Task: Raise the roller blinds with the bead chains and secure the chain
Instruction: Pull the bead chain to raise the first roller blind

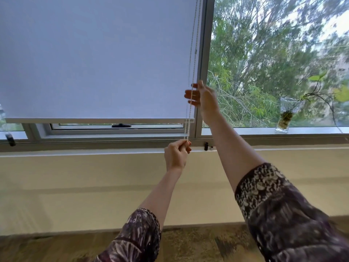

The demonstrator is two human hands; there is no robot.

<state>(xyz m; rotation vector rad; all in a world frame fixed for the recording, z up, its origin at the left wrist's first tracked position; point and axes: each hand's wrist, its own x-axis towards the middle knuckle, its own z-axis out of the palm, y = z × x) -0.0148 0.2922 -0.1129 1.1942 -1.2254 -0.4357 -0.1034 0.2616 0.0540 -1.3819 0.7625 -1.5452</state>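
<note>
bead chain [192, 72]: thin, limp, likely slippery; best pinched on one strand
left hand [176, 155]: fingers pinching the loop's bottom
right hand [203, 97]: fingers spread, strands just beside fingertips
roller blind [94, 59]: nearly down

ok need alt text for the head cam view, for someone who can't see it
A person's left hand grips the bottom of a bead chain while the open right hand reaches for it higher up. The white roller blind covers most of its window; trees show through the neighbouring pane.
</note>
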